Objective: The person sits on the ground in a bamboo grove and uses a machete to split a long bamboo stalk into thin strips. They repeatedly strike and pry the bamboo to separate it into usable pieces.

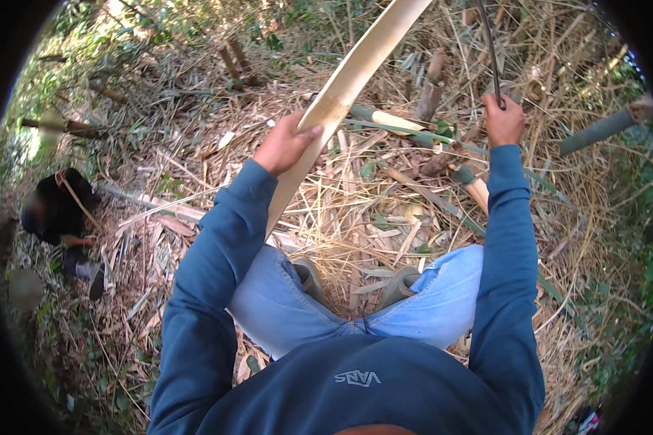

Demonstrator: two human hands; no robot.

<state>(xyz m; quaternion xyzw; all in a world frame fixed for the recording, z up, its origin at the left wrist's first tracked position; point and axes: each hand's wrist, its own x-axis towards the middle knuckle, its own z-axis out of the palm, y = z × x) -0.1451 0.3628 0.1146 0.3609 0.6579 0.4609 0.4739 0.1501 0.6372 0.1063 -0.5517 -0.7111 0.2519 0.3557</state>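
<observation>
A long, pale split bamboo strip (352, 65) runs slantwise from the top edge down towards my left thigh. My left hand (286, 143) is closed around it, thumb on the smooth light face. The strip's upper end passes out of view. Out in front to the right, my right hand (504, 119) is a fist around the lower end of a long, thin, dark blade (492, 51), seen nearly edge-on. The blade points up and away, apart from the strip, and its tip is cut off by the top edge.
Cut bamboo pieces (388, 119) and dry shavings (341, 210) litter the ground before my knees. A stump (431, 90) stands ahead, and a thick green bamboo pole (598, 133) lies at right. Another person in dark clothes (65, 206) crouches at far left.
</observation>
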